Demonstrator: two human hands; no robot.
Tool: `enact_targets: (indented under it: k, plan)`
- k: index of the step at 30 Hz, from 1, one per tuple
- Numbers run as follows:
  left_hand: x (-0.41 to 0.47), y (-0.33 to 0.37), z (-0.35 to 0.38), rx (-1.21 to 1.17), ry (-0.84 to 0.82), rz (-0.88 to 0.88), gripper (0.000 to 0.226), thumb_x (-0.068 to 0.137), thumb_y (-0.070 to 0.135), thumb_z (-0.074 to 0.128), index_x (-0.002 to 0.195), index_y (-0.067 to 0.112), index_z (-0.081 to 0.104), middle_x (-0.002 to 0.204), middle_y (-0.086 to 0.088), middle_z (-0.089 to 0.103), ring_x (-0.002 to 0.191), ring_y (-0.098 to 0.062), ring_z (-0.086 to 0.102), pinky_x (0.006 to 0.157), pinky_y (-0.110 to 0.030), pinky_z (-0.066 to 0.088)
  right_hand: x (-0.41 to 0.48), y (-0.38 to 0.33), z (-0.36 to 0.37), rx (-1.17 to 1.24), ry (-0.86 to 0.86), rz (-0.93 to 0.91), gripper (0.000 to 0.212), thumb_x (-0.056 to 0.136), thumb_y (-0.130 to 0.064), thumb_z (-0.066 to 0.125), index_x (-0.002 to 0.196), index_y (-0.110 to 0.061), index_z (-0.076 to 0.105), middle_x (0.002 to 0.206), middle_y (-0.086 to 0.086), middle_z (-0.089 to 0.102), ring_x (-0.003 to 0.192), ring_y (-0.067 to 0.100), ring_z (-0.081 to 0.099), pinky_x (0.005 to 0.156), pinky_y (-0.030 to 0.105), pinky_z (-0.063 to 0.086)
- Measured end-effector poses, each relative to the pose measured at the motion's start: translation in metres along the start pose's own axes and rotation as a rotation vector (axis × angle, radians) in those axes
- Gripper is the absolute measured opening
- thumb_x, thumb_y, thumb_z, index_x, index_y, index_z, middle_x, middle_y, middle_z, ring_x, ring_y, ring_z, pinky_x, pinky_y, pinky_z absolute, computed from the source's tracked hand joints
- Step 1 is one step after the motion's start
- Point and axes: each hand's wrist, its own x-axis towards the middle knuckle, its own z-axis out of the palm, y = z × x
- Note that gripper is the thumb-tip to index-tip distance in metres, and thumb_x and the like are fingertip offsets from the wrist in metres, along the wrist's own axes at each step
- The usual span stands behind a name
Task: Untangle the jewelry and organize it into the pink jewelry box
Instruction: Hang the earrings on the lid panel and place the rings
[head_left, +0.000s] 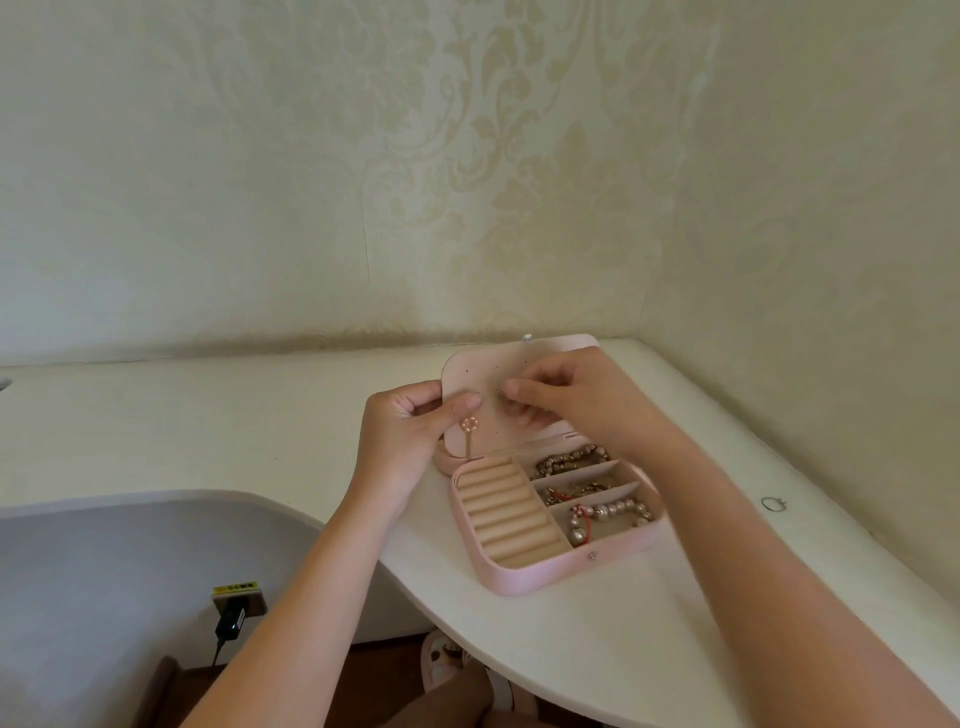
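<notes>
Nearest me, below both wrists, the white desk (597, 634) curves round. The pink jewelry box (524, 574) lies open on it, its tray just under my fingers. In the tray, the ring rolls (506, 512) sit under my left wrist and hold nothing. Beside them, under my right wrist, are three compartments. The nearest holds a pearl bracelet (610, 514) with a bit of red cord. The middle one holds a thin gold piece (571, 491), too small to make out. The farthest holds a beaded bracelet (569, 460).

Beyond the tray the lid (483, 371) stands tilted up, its dotted inner panel facing me. My left hand (410, 431) grips the lid's left edge, thumb (462, 402) pressed on the front and the other fingers curled behind. Just below that thumb an earring (469, 426) with a pink flower top hangs on the panel, its gold strand dangling. My right hand (576, 395) is at the panel too, fingers curled with their tips close together. I cannot tell whether they pinch anything.

Well off to the right of my right forearm a small ring (773, 503) lies on the desk. Past everything rises the patterned cream wall (467, 182).
</notes>
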Motion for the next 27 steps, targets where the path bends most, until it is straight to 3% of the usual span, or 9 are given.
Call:
enact_targets:
  k: [5, 7, 11, 14, 17, 20, 23, 25, 27]
  plan:
    - [0.001, 0.002, 0.002, 0.011, 0.045, -0.032, 0.016, 0.073, 0.014, 0.077, 0.070, -0.001, 0.070, 0.066, -0.015, 0.062, 0.066, -0.018, 0.052, 0.068, -0.035, 0.042, -0.014, 0.027, -0.083, -0.299, 0.017, 0.247, 0.011, 0.077, -0.018, 0.074, 0.074, -0.008, 0.072, 0.069, 0.005, 0.072, 0.060, 0.011, 0.062, 0.051, 0.017, 0.045]
    - [0.001, 0.003, 0.002, 0.047, 0.057, -0.028, 0.012, 0.074, 0.014, 0.076, 0.069, 0.005, 0.072, 0.065, -0.014, 0.065, 0.064, -0.017, 0.054, 0.067, -0.034, 0.043, -0.018, 0.039, -0.103, -0.417, 0.067, 0.341, 0.009, 0.073, -0.019, 0.078, 0.072, -0.012, 0.074, 0.071, 0.007, 0.072, 0.062, 0.011, 0.062, 0.054, 0.019, 0.042]
    - [0.003, 0.005, 0.004, 0.128, 0.076, -0.005, 0.010, 0.078, 0.014, 0.073, 0.068, 0.011, 0.072, 0.070, -0.016, 0.071, 0.064, -0.017, 0.058, 0.066, -0.032, 0.046, -0.018, 0.051, -0.103, -0.575, -0.042, 0.489, 0.014, 0.065, -0.024, 0.084, 0.071, -0.015, 0.074, 0.067, 0.002, 0.070, 0.060, 0.007, 0.059, 0.056, 0.018, 0.040]
    - [0.003, 0.005, 0.006, 0.216, 0.084, 0.017, 0.015, 0.082, 0.015, 0.069, 0.070, 0.007, 0.070, 0.059, -0.003, 0.068, 0.054, -0.008, 0.055, 0.055, -0.022, 0.042, -0.011, 0.059, -0.094, -0.655, -0.060, 0.562, 0.020, 0.061, -0.024, 0.086, 0.071, -0.012, 0.074, 0.069, 0.005, 0.071, 0.062, 0.011, 0.062, 0.064, 0.023, 0.050]
    - [0.005, 0.002, 0.006, 0.262, 0.080, 0.036, 0.026, 0.085, 0.021, 0.067, 0.073, -0.002, 0.067, 0.068, -0.021, 0.067, 0.057, -0.014, 0.049, 0.056, -0.026, 0.036, -0.008, 0.064, -0.091, -0.668, -0.023, 0.612, 0.024, 0.062, -0.020, 0.086, 0.077, -0.007, 0.074, 0.073, 0.008, 0.072, 0.069, 0.018, 0.067, 0.080, 0.032, 0.055]
    - [0.008, 0.001, 0.003, 0.302, 0.054, 0.028, 0.038, 0.080, 0.033, 0.065, 0.075, -0.005, 0.065, 0.072, -0.028, 0.064, 0.060, -0.015, 0.047, 0.058, -0.030, 0.034, -0.007, 0.065, -0.091, -0.656, -0.003, 0.635, 0.030, 0.065, -0.016, 0.084, 0.088, -0.001, 0.074, 0.081, 0.012, 0.073, 0.076, 0.021, 0.070, 0.082, 0.032, 0.055]
    - [0.010, 0.002, 0.002, 0.313, 0.050, 0.015, 0.034, 0.084, 0.026, 0.066, 0.072, -0.005, 0.064, 0.067, -0.026, 0.063, 0.058, -0.015, 0.047, 0.059, -0.030, 0.036, -0.004, 0.065, -0.087, -0.726, -0.006, 0.651, 0.031, 0.070, -0.012, 0.074, 0.099, 0.001, 0.072, 0.084, 0.010, 0.073, 0.068, 0.018, 0.063, 0.076, 0.026, 0.052]
    - [0.011, 0.003, 0.002, 0.310, 0.051, 0.010, 0.028, 0.085, 0.021, 0.066, 0.068, -0.001, 0.065, 0.062, -0.016, 0.064, 0.056, -0.014, 0.049, 0.059, -0.028, 0.038, -0.003, 0.064, -0.087, -0.738, 0.009, 0.659, 0.029, 0.073, -0.008, 0.069, 0.100, 0.000, 0.072, 0.091, 0.012, 0.074, 0.065, 0.017, 0.059, 0.074, 0.026, 0.050]
    - [0.009, 0.005, 0.004, 0.309, 0.047, 0.004, 0.029, 0.087, 0.017, 0.064, 0.059, 0.010, 0.062, 0.049, 0.009, 0.059, 0.048, -0.003, 0.047, 0.053, -0.022, 0.037, -0.006, 0.060, -0.090, -0.701, 0.020, 0.646, 0.021, 0.075, -0.003, 0.069, 0.095, -0.002, 0.073, 0.086, 0.013, 0.073, 0.062, 0.017, 0.059, 0.074, 0.027, 0.052]
